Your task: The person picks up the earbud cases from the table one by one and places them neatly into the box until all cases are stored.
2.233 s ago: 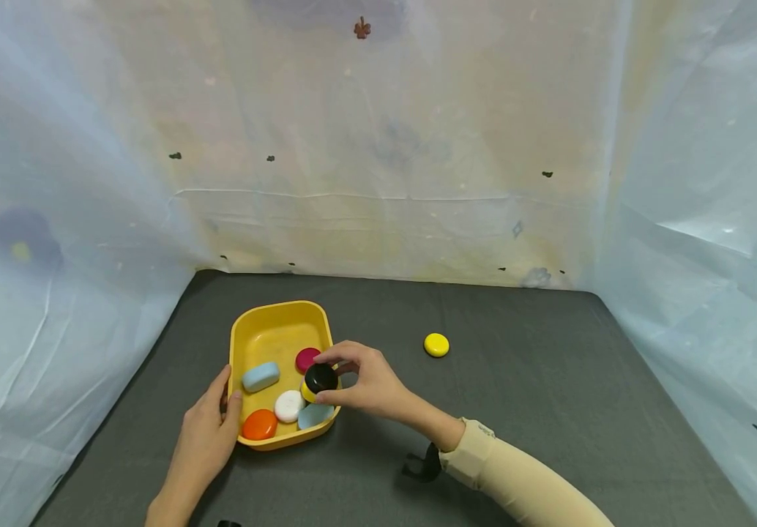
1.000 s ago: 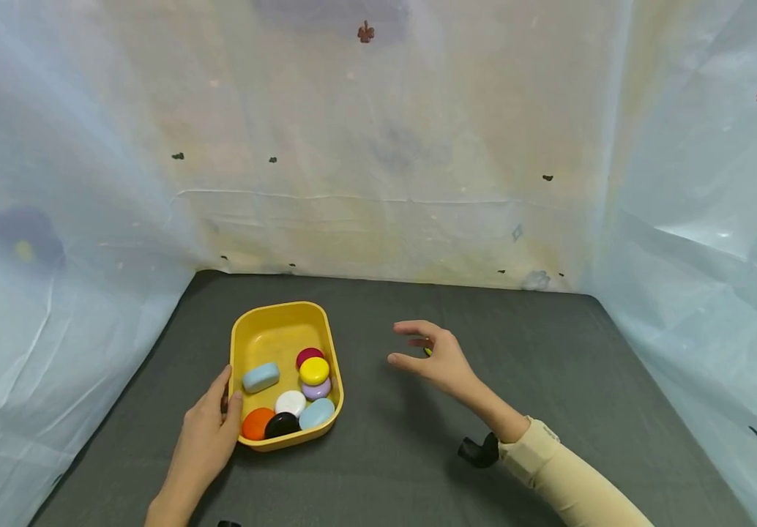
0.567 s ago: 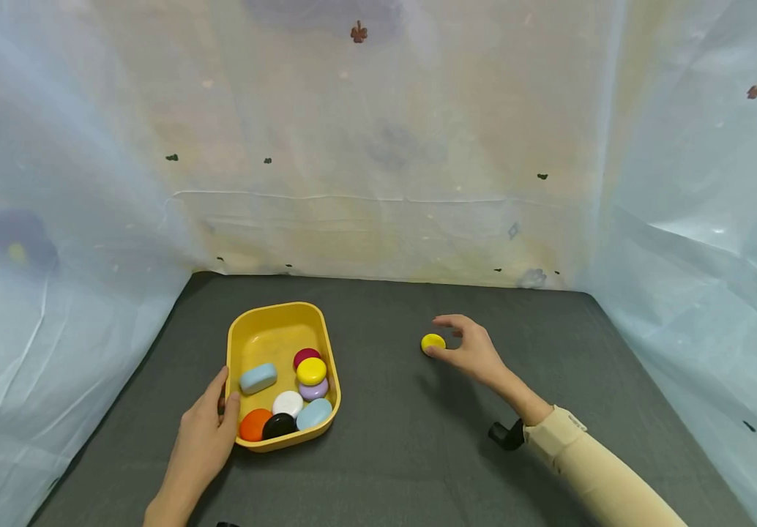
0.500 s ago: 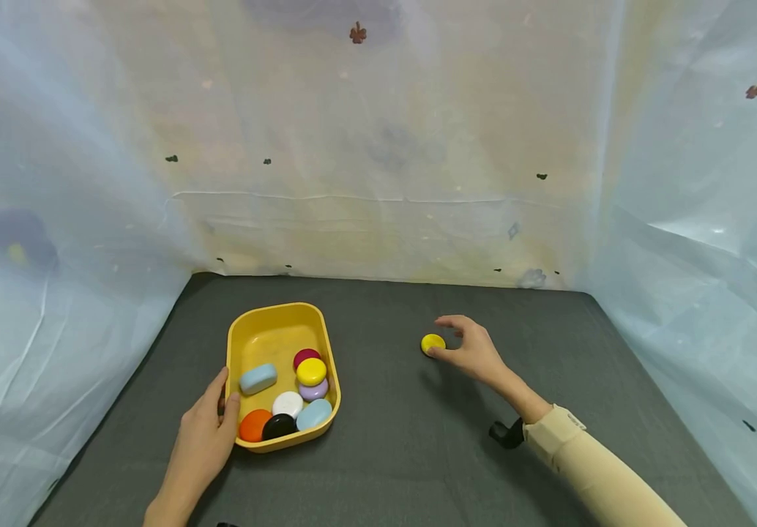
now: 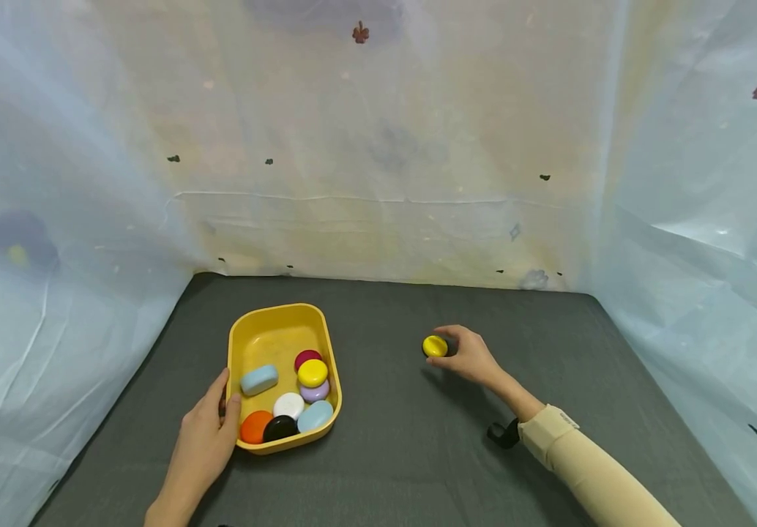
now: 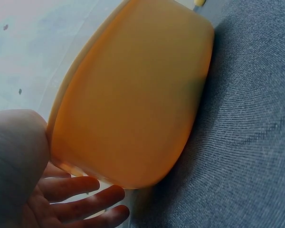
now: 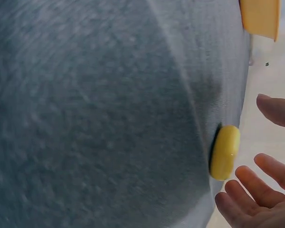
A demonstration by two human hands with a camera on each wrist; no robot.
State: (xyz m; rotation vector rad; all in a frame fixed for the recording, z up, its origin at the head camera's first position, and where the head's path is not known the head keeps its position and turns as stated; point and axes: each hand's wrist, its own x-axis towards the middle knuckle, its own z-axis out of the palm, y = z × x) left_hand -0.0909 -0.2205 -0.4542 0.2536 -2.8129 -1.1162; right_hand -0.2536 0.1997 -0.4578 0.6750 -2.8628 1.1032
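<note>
My left hand [image 5: 202,439] holds the near left corner of a yellow tray [image 5: 277,313], thumb over the rim and fingers along the outer side. In the left wrist view the outer wall of the tray [image 6: 133,95] fills the middle, with several fingers [image 6: 85,204] showing below it. My right hand [image 5: 474,360] is over a smooth yellow disc [image 5: 434,346] on the dark cloth, thumb and index finger on either side. The right wrist view shows that yellow disc [image 7: 225,153] lying on the cloth, the spread fingers and thumb around it with a gap.
Inside the tray lie a pale blue block [image 5: 259,379], a magenta disc [image 5: 307,358], another yellow disc [image 5: 312,373], a lilac disc [image 5: 315,391], and white, pale blue, orange and black [image 5: 280,428] pieces. Hanging sheets [image 5: 378,146] enclose the dark cloth [image 5: 405,454] at back and sides.
The black piece my right hand held over the tray now lies in it beside the orange one. That hand has moved right to the lone yellow disc. The left hand stays on the tray.
</note>
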